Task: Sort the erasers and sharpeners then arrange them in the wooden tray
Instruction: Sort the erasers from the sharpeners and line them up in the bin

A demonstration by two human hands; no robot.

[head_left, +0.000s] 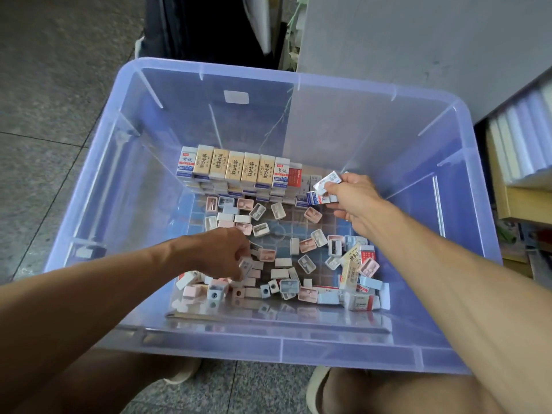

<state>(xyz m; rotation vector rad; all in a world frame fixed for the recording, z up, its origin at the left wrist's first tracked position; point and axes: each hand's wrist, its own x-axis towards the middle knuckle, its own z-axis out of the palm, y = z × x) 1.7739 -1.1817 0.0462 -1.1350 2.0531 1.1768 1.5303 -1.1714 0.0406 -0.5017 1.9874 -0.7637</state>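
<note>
Head view, contents left to right. Grey speckled stone floor (44, 115) left of the left arm, carrying a translucent blue plastic bin (125, 150) that both arms reach into. Left hand (222, 253), fingers curled, pinching a small pale sharpener (245, 264) above the loose heap near the bin's front. Loose sharpeners (298, 252), pink, blue and white, scattered between the two hands and below them, with a few boxed erasers mixed in. Row of erasers (236, 168) in paper sleeves standing on edge along the bin's far side, beyond the left hand and just left of the right hand. Right hand (354, 201) grasping white-sleeved erasers (324, 186) at the row's end. Stacked books or paper (525, 138) to the right of the right arm, outside the bin. No wooden tray can be made out.
</note>
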